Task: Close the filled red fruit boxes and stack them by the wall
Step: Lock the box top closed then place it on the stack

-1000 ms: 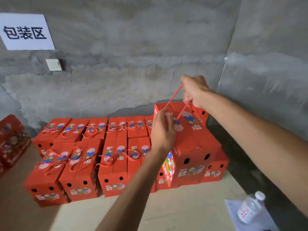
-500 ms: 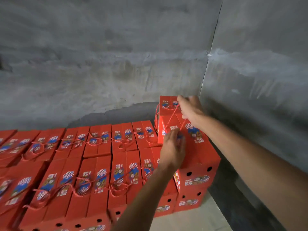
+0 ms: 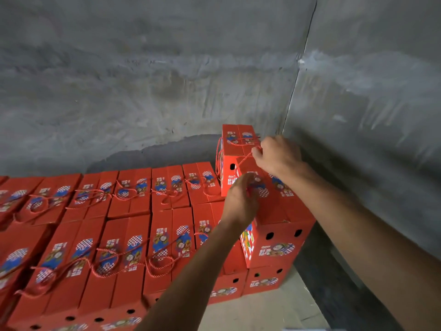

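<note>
A second ago the right hand (image 3: 278, 155) held the red cord handle (image 3: 243, 161) high and taut; now it has dropped, pinching the slack cord just above the top box (image 3: 279, 211) by the far right corner wall (image 3: 358, 115). The left hand (image 3: 241, 201) curls onto the lid, its grip hidden. I'd say the box is placed and closed, leaving only the cord to lay flat.
</note>
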Action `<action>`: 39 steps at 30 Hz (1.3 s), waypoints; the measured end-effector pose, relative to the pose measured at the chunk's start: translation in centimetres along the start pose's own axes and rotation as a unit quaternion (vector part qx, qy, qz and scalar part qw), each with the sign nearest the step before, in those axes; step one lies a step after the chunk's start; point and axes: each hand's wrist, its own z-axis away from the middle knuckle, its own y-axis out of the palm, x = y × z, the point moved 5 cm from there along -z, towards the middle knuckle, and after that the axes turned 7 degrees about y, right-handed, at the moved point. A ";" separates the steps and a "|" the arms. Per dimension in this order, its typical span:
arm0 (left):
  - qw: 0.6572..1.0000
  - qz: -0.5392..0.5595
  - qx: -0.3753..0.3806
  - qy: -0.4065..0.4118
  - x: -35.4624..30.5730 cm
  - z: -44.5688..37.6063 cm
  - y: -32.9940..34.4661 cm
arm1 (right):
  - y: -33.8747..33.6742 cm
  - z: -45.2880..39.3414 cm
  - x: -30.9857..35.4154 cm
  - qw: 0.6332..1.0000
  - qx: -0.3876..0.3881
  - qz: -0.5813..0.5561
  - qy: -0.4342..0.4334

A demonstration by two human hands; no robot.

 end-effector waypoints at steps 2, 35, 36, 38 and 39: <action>1.000 0.020 -0.001 -0.002 -0.8 0.8 -1.6 | -1.3 2.3 1.2 0.998 -0.050 0.036 -0.016; 0.924 -0.168 -0.291 -0.184 8.3 55.0 -79.3 | -2.4 56.6 74.5 0.871 0.205 -0.414 -0.168; 0.919 -0.186 -0.295 -0.184 8.6 55.9 -80.6 | -1.9 57.2 76.2 0.868 0.214 -0.414 -0.172; 0.904 -0.208 -0.317 -0.195 9.3 57.9 -83.4 | -0.9 58.3 79.8 0.859 0.239 -0.414 -0.183; 0.898 -0.211 -0.328 -0.205 9.5 58.9 -84.7 | -0.4 59.0 81.4 0.853 0.256 -0.415 -0.187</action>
